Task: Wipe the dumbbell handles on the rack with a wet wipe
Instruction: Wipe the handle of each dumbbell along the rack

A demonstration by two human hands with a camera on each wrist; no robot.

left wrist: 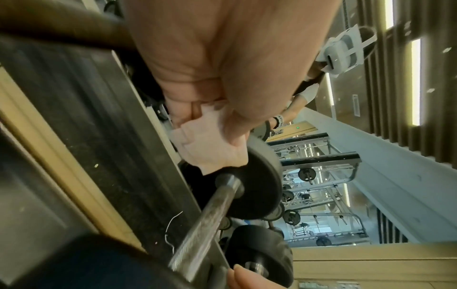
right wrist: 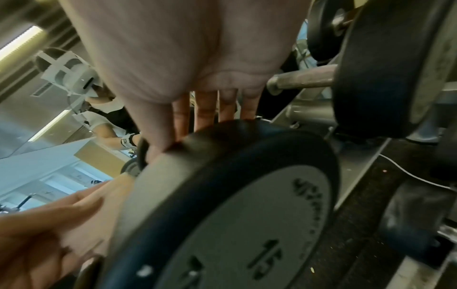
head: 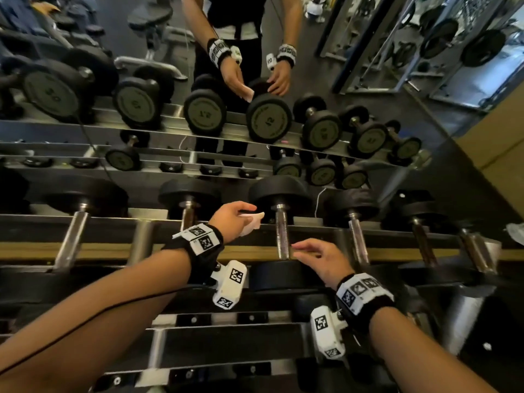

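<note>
A dumbbell with a knurled steel handle lies on the rack's top shelf, straight ahead of me. My left hand hovers just left of the handle's far end, beside the far head, and pinches a folded white wet wipe. The wipe hangs clear of the handle. My right hand lies with straight fingers over the rim of the near head, which is marked 15, at the handle's near end.
More dumbbells lie on the same shelf to either side. A mirror behind the rack reflects the dumbbells and my arms. Steel rails of a lower shelf run below my wrists.
</note>
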